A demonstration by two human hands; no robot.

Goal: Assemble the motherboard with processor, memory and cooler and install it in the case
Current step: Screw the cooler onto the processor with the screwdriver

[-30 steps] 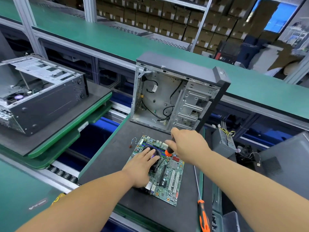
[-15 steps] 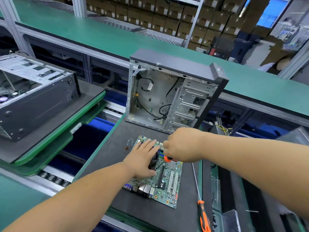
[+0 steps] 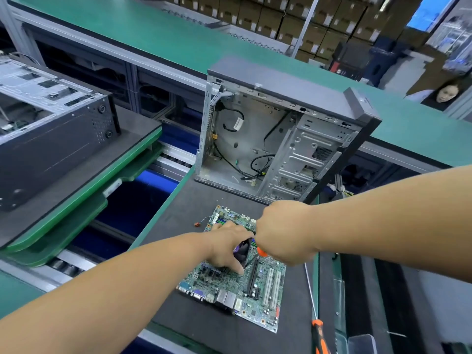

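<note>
A green motherboard (image 3: 258, 292) lies flat on the black mat (image 3: 184, 208) in front of an empty tower case (image 3: 288, 139), which stands upright with its open side toward me. A black cooler (image 3: 242, 250) sits on the board, mostly covered by my hands. My left hand (image 3: 226, 247) rests on the cooler with its fingers spread down onto the board. My right hand (image 3: 283, 232) grips a screwdriver with an orange collar (image 3: 261, 251), its shaft angled down beside the cooler.
A second long screwdriver (image 3: 316, 330) with an orange and black handle lies at the mat's right edge. Another case (image 3: 51, 139) lies on a green pallet at left. A small red connector (image 3: 196, 224) lies left of the board. A person is at far right.
My right hand with the screwdriver has shifted left and lower over the cooler. My left hand has slid down the cooler's near side. The camera has tilted down.
</note>
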